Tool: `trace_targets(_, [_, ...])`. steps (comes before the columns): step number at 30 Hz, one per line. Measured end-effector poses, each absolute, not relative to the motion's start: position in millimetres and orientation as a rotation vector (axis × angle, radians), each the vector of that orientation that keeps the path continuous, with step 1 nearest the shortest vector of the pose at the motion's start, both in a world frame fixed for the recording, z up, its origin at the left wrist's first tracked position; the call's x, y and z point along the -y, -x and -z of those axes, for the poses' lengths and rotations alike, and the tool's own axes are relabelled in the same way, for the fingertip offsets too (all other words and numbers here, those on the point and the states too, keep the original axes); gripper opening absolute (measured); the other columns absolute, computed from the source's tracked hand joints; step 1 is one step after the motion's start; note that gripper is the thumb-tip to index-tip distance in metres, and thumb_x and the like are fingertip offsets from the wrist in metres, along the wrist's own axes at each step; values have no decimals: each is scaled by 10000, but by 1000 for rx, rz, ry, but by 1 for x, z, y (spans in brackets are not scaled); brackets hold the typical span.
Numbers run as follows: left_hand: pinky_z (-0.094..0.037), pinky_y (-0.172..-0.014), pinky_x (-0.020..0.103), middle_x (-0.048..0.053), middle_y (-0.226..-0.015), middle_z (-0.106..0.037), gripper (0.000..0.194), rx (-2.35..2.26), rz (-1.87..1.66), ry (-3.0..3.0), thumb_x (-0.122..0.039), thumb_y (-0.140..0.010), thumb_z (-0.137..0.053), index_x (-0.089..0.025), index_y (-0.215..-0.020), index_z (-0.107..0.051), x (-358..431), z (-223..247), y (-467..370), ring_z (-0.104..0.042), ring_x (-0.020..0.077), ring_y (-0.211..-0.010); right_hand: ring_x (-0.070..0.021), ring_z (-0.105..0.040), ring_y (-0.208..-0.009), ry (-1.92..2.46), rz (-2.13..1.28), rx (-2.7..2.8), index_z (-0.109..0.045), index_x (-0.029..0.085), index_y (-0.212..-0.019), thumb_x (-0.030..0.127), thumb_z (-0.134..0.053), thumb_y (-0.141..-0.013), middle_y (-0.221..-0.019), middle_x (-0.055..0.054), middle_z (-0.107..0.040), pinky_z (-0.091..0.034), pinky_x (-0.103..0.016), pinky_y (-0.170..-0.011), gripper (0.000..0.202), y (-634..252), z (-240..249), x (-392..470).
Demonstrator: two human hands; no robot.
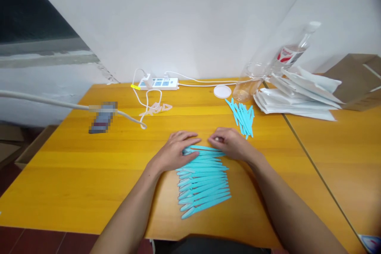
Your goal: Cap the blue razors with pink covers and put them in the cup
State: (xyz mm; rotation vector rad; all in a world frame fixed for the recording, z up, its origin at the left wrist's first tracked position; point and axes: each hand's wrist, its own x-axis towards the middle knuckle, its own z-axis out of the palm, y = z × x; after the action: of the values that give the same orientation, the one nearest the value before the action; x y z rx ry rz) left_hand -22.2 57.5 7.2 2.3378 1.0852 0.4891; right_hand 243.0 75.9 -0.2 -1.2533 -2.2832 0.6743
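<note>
Several slim turquoise sticks (205, 184) lie side by side in a column on the table before me, their paler, rounded ends to the left. At the far end of this column, my left hand (178, 151) is open, fingers spread, with the thumb resting on the sticks. My right hand (229, 143) is closed, fingers curled, at the right ends of the farthest sticks. A small pale spot shows between its fingers, but what it grips is hidden. Beyond that hand lies a loose pile of more turquoise sticks (243, 119).
Along the wall are a power strip (162, 84) with white cables, a round white lid (222, 91), a clear plastic jar (247, 87) and a bottle (290, 53). White packets (294, 95) and a brown box (354, 81) stand right. Pale pink pieces (157, 108) and a blurred-out phone-like object (103, 118) lie left.
</note>
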Motion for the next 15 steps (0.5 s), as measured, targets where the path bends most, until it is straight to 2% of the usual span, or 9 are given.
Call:
trace_targets(3, [-340,-1137,492,31,-1440,-611,376,-1012,-380,-2400,-412,-975,-596,-349,-1342,-644,-55,-10,16,-479,282,-1386,-219,-647,-822,1723,-162,1971,-779,144,-931,338,-562,-952,-879,-109,-732,-466,-315,-779,292,-260,4,-85])
trace_targets(6, [-397,-1097,447,30,-1311,-700,307,-936,-388,-2376,-382,-990,-575,-314,-1263,-698,-54,-13,13,-575,249,-1281,-295,-637,-968,2034,140,1765,-770,112,-1112,408,-584,-926,-1011,-166,-718,-478,-376,-849,396,-282,11,-95])
trace_targets(9, [-468,-1031,392,56,-1213,-741,302,-881,-472,-2307,-367,-983,-587,-277,-1243,-711,-55,-13,15,-655,222,-1152,-319,-639,-998,2227,99,1745,-767,106,-1141,443,-593,-906,-1054,-186,-715,-485,-391,-841,447,-294,14,-98])
trace_targets(15, [-511,-1012,372,89,-1224,-725,333,-1188,-785,-2074,-410,-966,-598,-241,-1222,-728,-69,-6,47,-674,227,-1129,-312,-690,-949,2364,-88,1690,-775,126,-1125,450,-548,-922,-1062,-184,-746,-482,-367,-772,444,-294,8,-97])
